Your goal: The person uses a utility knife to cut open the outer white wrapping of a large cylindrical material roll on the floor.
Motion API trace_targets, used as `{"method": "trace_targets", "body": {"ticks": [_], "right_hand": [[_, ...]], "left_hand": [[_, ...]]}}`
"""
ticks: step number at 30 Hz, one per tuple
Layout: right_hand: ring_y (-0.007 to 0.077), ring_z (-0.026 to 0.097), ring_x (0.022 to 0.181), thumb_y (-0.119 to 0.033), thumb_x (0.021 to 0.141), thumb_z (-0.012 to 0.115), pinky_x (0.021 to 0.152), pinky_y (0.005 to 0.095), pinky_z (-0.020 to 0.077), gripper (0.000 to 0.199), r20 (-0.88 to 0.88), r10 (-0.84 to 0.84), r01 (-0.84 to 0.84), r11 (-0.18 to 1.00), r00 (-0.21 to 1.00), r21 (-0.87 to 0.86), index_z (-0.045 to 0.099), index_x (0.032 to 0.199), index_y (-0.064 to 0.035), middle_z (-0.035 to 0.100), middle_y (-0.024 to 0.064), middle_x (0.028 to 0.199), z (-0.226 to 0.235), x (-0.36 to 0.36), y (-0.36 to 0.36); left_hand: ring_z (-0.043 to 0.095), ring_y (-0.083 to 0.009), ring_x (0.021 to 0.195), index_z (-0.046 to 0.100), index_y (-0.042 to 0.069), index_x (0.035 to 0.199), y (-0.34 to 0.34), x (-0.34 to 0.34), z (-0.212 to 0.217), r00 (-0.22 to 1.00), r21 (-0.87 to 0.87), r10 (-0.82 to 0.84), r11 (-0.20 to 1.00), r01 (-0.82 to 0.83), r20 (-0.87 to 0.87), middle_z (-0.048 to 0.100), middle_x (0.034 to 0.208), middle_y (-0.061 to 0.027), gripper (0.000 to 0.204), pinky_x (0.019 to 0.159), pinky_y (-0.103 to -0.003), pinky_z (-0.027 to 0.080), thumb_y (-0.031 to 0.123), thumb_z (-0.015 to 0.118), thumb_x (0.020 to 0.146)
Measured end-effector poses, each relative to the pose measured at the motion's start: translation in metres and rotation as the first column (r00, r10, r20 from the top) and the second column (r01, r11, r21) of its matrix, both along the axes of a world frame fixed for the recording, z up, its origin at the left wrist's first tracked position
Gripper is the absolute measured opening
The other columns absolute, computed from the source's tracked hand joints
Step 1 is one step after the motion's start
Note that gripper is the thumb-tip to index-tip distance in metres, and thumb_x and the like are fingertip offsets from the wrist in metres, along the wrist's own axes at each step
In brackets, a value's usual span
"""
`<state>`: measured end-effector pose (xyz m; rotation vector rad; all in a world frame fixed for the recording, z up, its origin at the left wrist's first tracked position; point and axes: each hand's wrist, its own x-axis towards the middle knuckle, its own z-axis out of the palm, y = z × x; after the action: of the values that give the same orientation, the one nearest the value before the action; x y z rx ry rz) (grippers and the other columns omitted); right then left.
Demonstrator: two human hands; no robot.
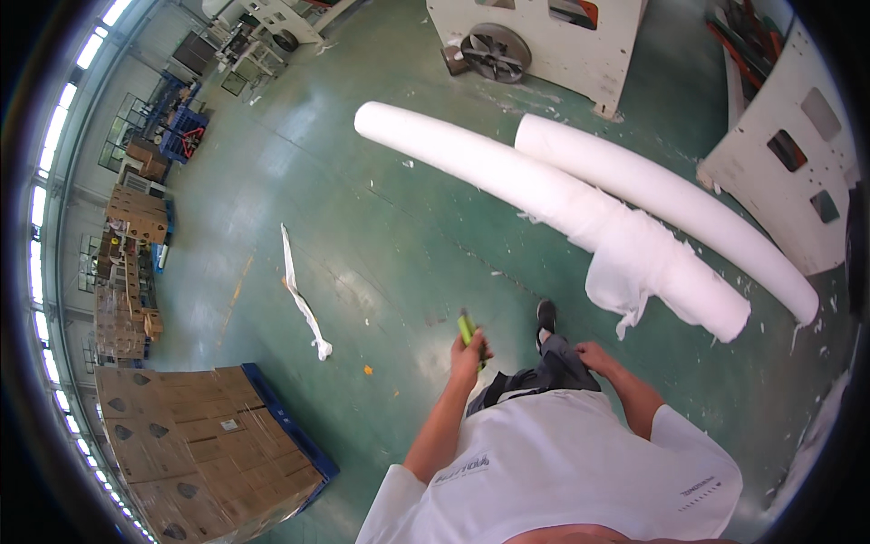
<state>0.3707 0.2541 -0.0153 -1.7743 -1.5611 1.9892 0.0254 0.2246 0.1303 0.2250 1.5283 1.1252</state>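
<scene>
My left hand is closed around a slim lime-green tool with a dark tip, held in front of my waist above the floor. The tool looks like a utility knife, though its blade cannot be made out. Beside my thigh, at the dark trousers, hangs my right hand; its fingers are curled in and no object shows in them. Ahead to the right lies a long white roll with loose, torn wrapping around its near part. A second, smoother white roll lies behind it. Neither hand touches the rolls.
A twisted white strip lies on the green floor to my left. Stacked cartons stand on a blue pallet at the lower left. Pale machine frames rise beyond the rolls, near a dark spoked wheel.
</scene>
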Motion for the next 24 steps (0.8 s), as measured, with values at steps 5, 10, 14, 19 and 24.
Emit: {"method": "trace_targets", "body": {"ticks": [5,10,14,19,24], "right_hand": [[0.0183,0.067,0.069,-0.019,0.089,0.062,0.064,0.0348,0.0558,0.031,-0.074,0.17,-0.172,0.985,0.983,-0.014,0.072,0.112,-0.0009,0.073,0.0102,0.084,0.003,-0.029,0.092],[0.019,0.068,0.061,-0.015,0.082,0.065,0.059,0.0332,0.0561,0.024,0.166,0.513,-0.522,0.853,0.842,0.015,0.075,0.097,0.0004,0.072,0.0115,0.075,-0.033,-0.036,0.173],[0.0187,0.067,0.059,-0.017,0.078,0.068,0.057,0.0329,0.0549,0.023,0.147,0.386,-0.401,0.912,0.911,0.086,0.075,0.089,0.0014,0.071,0.0128,0.071,-0.028,-0.078,0.204],[0.0144,0.059,0.062,-0.019,0.082,0.066,0.055,0.0349,0.0474,0.022,-0.002,0.48,-0.48,0.877,0.877,0.031,0.072,0.098,-0.0037,0.066,0.0069,0.073,-0.018,-0.128,0.245],[0.0124,0.054,0.069,-0.013,0.083,0.061,0.061,0.0335,0.0457,0.02,0.012,0.58,-0.58,0.814,0.815,0.046,0.069,0.098,-0.0012,0.064,0.0047,0.077,-0.022,-0.189,0.308]], "left_hand": [[0.061,-0.0197,0.061,0.055,0.003,0.103,0.004,-0.062,-0.03,0.939,-0.127,0.331,0.932,-0.341,-0.091,0.059,0.084,-0.0082,0.023,0.056,-0.036,0.057,0.024,0.063,0.097],[0.06,-0.0179,0.059,0.056,0.004,0.098,0.024,-0.086,-0.049,0.89,-0.152,0.445,0.877,-0.455,-0.096,0.059,0.077,-0.0065,0.02,0.054,-0.035,0.056,0.022,0.063,0.095],[0.058,-0.0205,0.057,0.053,0.003,0.098,-0.001,-0.126,-0.075,0.807,-0.249,0.575,0.769,-0.589,-0.133,0.057,0.079,-0.0085,0.017,0.053,-0.038,0.054,0.018,0.061,0.096],[0.056,-0.0225,0.053,0.05,0.001,0.095,-0.035,-0.162,-0.118,0.72,-0.383,0.677,0.631,-0.675,-0.152,0.054,0.072,-0.0097,0.014,0.048,-0.04,0.051,0.012,0.059,0.094],[0.05,-0.021,0.046,0.043,0.003,0.091,0.004,-0.237,-0.146,0.703,-0.369,0.701,0.626,-0.687,-0.12,0.048,0.064,-0.0079,0.014,0.04,-0.039,0.044,0.008,0.056,0.091]]}}
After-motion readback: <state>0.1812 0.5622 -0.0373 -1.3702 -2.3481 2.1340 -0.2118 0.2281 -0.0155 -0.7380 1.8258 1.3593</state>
